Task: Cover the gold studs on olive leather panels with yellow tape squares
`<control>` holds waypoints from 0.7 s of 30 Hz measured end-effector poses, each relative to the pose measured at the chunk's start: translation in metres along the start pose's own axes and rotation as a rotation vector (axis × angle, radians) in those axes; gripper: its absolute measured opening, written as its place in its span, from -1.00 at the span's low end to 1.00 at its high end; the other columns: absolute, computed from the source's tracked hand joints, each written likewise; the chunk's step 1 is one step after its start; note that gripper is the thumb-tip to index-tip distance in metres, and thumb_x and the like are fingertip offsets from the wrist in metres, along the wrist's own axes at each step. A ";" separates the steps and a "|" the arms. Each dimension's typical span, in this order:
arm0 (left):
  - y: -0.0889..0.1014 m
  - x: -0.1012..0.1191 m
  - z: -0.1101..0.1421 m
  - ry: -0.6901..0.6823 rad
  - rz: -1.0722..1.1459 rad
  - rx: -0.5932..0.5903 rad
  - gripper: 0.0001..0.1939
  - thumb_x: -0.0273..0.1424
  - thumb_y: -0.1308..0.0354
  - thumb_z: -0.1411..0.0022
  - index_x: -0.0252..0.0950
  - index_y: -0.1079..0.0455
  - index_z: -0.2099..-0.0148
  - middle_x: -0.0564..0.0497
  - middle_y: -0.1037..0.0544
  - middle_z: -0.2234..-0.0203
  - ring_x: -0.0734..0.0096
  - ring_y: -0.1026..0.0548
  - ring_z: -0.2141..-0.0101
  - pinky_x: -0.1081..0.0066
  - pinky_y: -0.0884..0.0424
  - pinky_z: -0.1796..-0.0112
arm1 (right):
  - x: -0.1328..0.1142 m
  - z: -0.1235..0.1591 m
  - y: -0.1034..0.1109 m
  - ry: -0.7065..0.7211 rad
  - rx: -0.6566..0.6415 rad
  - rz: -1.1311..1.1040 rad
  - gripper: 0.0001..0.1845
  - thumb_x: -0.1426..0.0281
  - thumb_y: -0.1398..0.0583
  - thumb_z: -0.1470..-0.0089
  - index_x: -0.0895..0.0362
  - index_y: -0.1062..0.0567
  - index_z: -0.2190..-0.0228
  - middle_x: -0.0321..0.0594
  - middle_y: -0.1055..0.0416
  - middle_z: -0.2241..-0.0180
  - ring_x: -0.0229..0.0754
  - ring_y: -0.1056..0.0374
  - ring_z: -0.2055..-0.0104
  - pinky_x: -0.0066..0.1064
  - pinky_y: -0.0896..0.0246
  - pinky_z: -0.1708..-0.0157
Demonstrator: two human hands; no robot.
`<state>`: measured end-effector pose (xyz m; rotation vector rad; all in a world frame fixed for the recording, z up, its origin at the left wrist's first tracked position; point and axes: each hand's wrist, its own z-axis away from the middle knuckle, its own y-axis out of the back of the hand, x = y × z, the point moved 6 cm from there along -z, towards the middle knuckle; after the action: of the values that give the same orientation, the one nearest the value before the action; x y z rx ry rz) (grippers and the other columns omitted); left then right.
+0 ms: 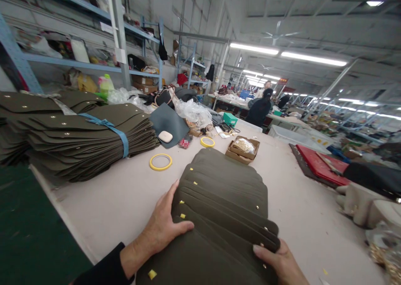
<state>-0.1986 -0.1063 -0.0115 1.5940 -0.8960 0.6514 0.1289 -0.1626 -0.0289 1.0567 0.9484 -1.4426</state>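
Observation:
A fanned row of olive-green leather pieces (225, 197) with small brass studs lies on the pale table (125, 197) in front of me. My left hand (163, 226) rests flat against the left edge of the row, fingers stretched, thumb laid on top of a piece. My right hand (278, 260) grips the right edge of the nearest pieces, thumb on top and fingers hidden beneath. Small yellow tabs mark the left side of several pieces.
A tall bundle of the same olive pieces (81, 139), tied with a blue strap, stands at the left. Two yellow tape rings (161, 162) (207, 142), a cardboard box of brass fittings (242, 148) and a red sheet (319, 164) lie further off. Shelving lines the left wall; a person (259, 109) works behind.

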 end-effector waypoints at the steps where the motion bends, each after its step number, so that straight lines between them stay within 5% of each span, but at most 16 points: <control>1: 0.001 0.000 0.000 -0.005 -0.021 0.012 0.04 -0.30 -0.33 0.03 -0.19 0.21 -0.37 -0.24 -0.13 -0.26 -0.02 -0.16 -0.23 -0.09 -0.14 -0.19 | -0.001 -0.002 -0.007 0.004 -0.036 -0.012 -0.64 0.20 -0.39 0.31 0.14 -0.57 0.41 -0.19 -0.56 0.45 0.02 -0.49 0.37 -0.16 -0.38 0.26; 7: 0.005 0.002 -0.003 -0.068 -0.131 0.103 -0.11 -0.27 -0.30 0.01 -0.26 0.01 -0.31 -0.20 -0.28 -0.18 0.01 -0.28 -0.16 0.00 -0.27 -0.13 | -0.007 -0.012 -0.015 0.117 0.000 0.165 -0.48 0.19 -0.36 0.21 0.17 -0.53 0.18 -0.08 -0.56 0.19 0.08 -0.47 0.14 -0.14 -0.36 0.12; 12: 0.003 0.002 -0.008 -0.141 -0.205 0.064 -0.23 -0.17 -0.22 -0.07 -0.27 -0.08 -0.27 -0.19 -0.25 -0.19 0.02 -0.26 -0.17 0.01 -0.25 -0.14 | -0.016 -0.009 0.018 0.239 0.305 0.390 -0.23 0.13 -0.31 0.15 0.17 -0.36 -0.09 -0.02 -0.47 0.04 0.03 -0.45 0.10 -0.15 -0.35 0.08; 15: 0.007 -0.003 0.004 -0.175 -0.261 0.017 -0.24 -0.09 -0.16 -0.13 -0.24 -0.06 -0.30 -0.19 -0.17 -0.25 0.00 -0.22 -0.20 0.01 -0.26 -0.13 | -0.029 0.016 0.032 0.363 0.404 0.644 -0.28 0.11 -0.22 -0.01 0.16 -0.29 -0.15 0.02 -0.36 -0.07 0.04 -0.39 0.00 -0.10 -0.33 0.02; 18: 0.013 -0.005 0.036 -0.312 -0.352 -0.049 -0.06 -0.05 -0.27 0.04 -0.13 -0.02 -0.34 -0.13 -0.06 -0.31 -0.13 -0.16 -0.22 -0.03 -0.28 -0.11 | -0.026 0.053 0.013 0.577 0.248 0.980 -0.25 0.16 -0.24 -0.03 0.06 -0.20 -0.21 0.00 -0.20 -0.21 0.13 -0.20 -0.20 -0.01 -0.24 -0.09; 21: 0.016 -0.007 0.075 -0.388 -0.444 -0.102 0.06 -0.05 -0.34 0.25 -0.06 -0.07 -0.32 -0.08 -0.04 -0.32 -0.25 -0.09 -0.24 -0.12 -0.18 -0.14 | 0.009 0.090 -0.028 0.805 0.086 1.230 -0.24 0.22 -0.33 0.05 -0.08 -0.26 -0.18 -0.05 -0.19 -0.23 0.26 -0.16 -0.21 0.08 -0.26 -0.05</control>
<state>-0.2194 -0.1789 -0.0236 1.7791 -0.7951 -0.0178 0.0906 -0.2467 -0.0110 1.8634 0.5098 -0.0084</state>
